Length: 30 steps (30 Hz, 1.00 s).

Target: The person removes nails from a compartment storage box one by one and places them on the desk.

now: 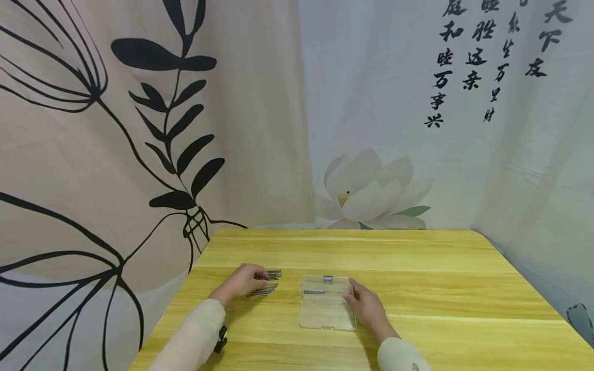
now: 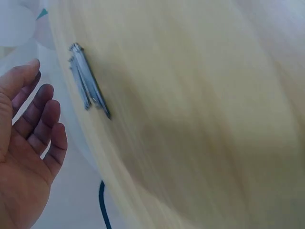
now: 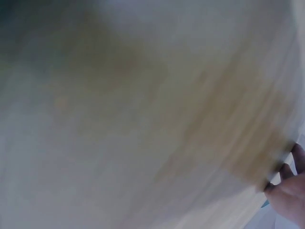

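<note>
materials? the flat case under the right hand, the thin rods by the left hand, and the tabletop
Case: clear plastic by the look, glossy; the table grain shows through it.
Rods: likely metal, grey with a dull sheen, thin and straight; too small to tell more.
Tabletop: wood or wood-look laminate, yellow, smooth, with plank lines; which one, I cannot tell.

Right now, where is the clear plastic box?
In the head view, the clear plastic box lies open on the yellow table, between the hands, its right edge touching the right hand.

Both hands (image 1: 243,282) (image 1: 366,308) low, fingers relaxed
</note>
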Each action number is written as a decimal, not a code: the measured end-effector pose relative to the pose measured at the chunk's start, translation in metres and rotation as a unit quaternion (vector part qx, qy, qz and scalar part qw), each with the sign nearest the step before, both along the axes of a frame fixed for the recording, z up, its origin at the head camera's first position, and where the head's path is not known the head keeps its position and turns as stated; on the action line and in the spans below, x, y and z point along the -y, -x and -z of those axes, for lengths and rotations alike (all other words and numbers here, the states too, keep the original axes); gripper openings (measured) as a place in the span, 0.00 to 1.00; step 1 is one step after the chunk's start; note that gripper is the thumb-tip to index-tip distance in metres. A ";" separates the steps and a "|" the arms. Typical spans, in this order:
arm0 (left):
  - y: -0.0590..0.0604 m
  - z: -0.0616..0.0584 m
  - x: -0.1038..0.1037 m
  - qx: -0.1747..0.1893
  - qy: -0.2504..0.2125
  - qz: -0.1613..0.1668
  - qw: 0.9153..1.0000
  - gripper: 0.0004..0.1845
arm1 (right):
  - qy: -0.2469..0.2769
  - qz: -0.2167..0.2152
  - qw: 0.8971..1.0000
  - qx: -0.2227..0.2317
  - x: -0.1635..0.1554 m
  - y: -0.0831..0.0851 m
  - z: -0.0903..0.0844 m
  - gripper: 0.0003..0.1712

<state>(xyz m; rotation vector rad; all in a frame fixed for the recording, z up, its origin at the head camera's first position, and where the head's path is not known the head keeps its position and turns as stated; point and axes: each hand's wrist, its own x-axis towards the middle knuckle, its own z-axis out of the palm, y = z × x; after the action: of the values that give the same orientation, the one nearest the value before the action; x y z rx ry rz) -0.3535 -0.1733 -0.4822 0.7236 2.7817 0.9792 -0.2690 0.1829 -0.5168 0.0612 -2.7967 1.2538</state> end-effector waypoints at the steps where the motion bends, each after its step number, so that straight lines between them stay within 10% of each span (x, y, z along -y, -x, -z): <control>1: 0.001 -0.001 -0.003 0.003 -0.008 0.002 1.000 0.07 | 0.000 0.000 1.000 0.002 0.000 0.000 0.000 0.31; 19: 0.002 -0.012 -0.098 0.049 -0.072 0.041 0.995 0.09 | 0.014 0.002 1.000 0.008 0.002 -0.001 0.002 0.31; 30: -0.007 0.000 -0.112 0.029 -0.061 0.028 0.997 0.03 | 0.009 0.000 1.000 0.000 0.001 0.001 0.003 0.31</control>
<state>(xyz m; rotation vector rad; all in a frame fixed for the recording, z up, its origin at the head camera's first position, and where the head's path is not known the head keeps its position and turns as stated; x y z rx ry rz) -0.3469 -0.0611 -0.4820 0.7696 2.6564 1.1481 -0.2703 0.1818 -0.5200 0.0600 -2.7852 1.2777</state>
